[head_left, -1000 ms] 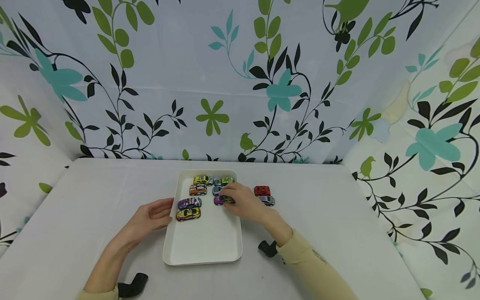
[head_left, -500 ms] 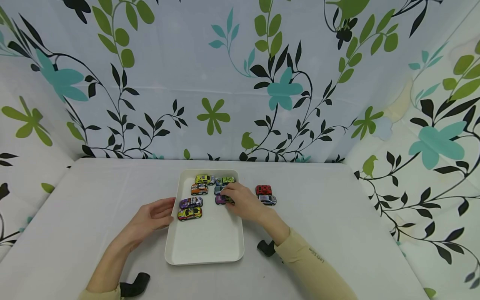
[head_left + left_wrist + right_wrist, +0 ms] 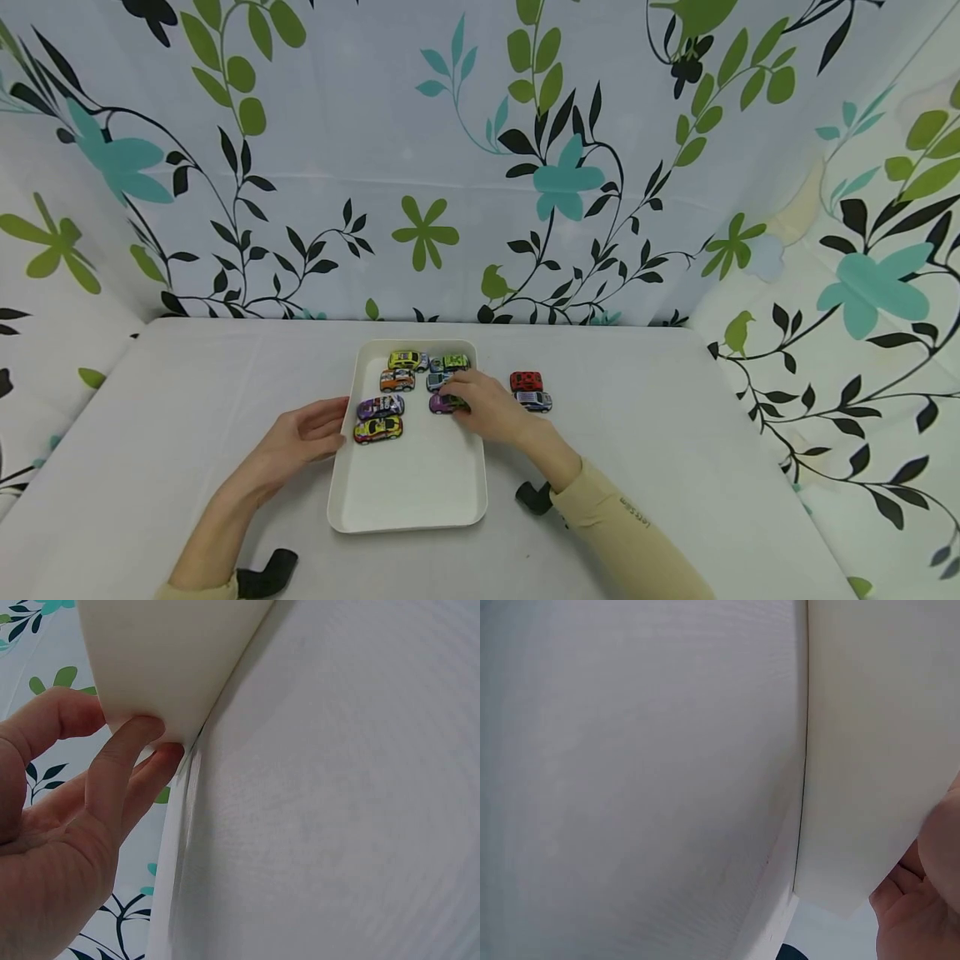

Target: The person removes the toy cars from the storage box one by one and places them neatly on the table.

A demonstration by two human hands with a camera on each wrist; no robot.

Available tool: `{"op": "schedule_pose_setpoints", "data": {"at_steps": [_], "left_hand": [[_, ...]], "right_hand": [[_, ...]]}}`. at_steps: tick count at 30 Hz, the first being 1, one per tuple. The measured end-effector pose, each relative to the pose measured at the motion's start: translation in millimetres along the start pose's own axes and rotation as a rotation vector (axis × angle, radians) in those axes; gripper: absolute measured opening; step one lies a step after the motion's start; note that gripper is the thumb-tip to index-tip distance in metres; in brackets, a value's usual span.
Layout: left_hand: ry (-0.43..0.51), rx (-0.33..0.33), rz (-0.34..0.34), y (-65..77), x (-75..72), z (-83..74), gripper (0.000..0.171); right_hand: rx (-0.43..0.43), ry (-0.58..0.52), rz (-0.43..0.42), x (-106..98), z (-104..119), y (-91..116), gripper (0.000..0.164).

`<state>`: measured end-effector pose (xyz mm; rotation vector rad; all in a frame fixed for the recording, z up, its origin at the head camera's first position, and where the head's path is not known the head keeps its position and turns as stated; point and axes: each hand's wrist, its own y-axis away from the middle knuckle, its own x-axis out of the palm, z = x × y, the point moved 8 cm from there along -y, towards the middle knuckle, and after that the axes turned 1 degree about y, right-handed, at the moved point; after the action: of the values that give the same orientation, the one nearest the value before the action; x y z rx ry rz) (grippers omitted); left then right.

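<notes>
tray (image 3: 408,492): smooth plastic | toy cars (image 3: 378,429): glossy | table cover (image 3: 637,433): matt cloth

- Tray (image 3: 405,497): white, rectangular, shallow, with raised rim; flat on the worktop (image 3: 637,433), one short side near and roughly parallel to the worktop's far edge.
- Toy car (image 3: 440,403): purple, partly hidden; set crosswise in the tray's far half, nearer its right edge than its left.
</notes>
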<state>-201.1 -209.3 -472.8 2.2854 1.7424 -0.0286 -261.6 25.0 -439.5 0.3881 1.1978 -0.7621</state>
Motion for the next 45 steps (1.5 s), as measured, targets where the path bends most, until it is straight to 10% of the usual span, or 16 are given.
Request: {"op": "schedule_pose_setpoints", "data": {"at_steps": [45], "left_hand": [[0.003, 0.002, 0.004, 0.1, 1.8, 1.0, 0.069]], "right_hand": [[-0.055, -0.065, -0.107, -23, 6, 14, 0.033]]}}
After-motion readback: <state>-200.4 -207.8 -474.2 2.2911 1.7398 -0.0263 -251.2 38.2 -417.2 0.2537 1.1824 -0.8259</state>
